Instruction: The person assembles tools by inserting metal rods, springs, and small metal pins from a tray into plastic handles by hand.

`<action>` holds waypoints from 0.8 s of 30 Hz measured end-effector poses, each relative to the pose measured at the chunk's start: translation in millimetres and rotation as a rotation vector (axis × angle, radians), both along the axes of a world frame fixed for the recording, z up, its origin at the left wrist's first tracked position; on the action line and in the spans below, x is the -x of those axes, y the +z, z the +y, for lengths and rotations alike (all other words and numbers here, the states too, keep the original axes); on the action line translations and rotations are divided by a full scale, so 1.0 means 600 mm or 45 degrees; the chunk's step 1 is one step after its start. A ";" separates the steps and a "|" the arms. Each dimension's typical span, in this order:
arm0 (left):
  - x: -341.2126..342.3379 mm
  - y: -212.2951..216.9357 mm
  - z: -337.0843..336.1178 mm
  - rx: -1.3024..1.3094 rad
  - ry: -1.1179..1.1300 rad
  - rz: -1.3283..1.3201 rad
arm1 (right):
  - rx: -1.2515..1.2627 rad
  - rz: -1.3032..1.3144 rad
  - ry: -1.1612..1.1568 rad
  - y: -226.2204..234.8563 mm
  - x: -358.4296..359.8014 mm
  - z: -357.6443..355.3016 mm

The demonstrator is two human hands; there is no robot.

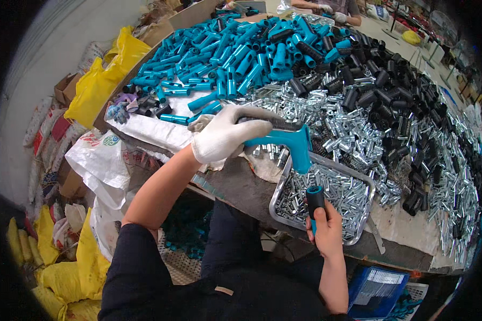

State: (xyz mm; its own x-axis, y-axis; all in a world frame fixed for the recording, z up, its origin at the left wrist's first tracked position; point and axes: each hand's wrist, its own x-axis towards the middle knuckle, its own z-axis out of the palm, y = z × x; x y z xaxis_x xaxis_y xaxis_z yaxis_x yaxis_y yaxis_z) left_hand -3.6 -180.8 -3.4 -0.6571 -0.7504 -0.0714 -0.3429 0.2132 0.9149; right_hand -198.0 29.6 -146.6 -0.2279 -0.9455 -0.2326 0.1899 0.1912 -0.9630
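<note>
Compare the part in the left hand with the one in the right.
The bent teal part turns a corner; the black-sleeved part looks straight. The bent teal part's free end points down; the black-sleeved part's open end points up. The bent teal part shows mostly teal, the black-sleeved part mostly black. Both show some teal and are held.

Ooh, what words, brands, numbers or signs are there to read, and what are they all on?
White woven plastic sack: red lettering beside a round green emblem, which I won't copy out.
Black cylindrical grips in the heap: pale printing on some, too small to read.
Black-and-teal tube in the bare right hand: no readable lettering.
Teal angled plastic piece at the white-gloved left hand: none I can read.
</note>
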 end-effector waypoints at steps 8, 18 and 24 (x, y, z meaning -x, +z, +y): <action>-0.004 -0.005 0.021 -0.250 0.069 0.103 | 0.024 -0.027 -0.044 0.017 -0.007 0.026; 0.005 0.020 0.032 0.092 -0.442 -0.403 | 0.040 0.210 -0.048 0.017 -0.020 0.039; 0.058 -0.036 0.082 0.796 -0.207 -0.694 | 0.152 0.796 -0.077 0.030 -0.035 0.036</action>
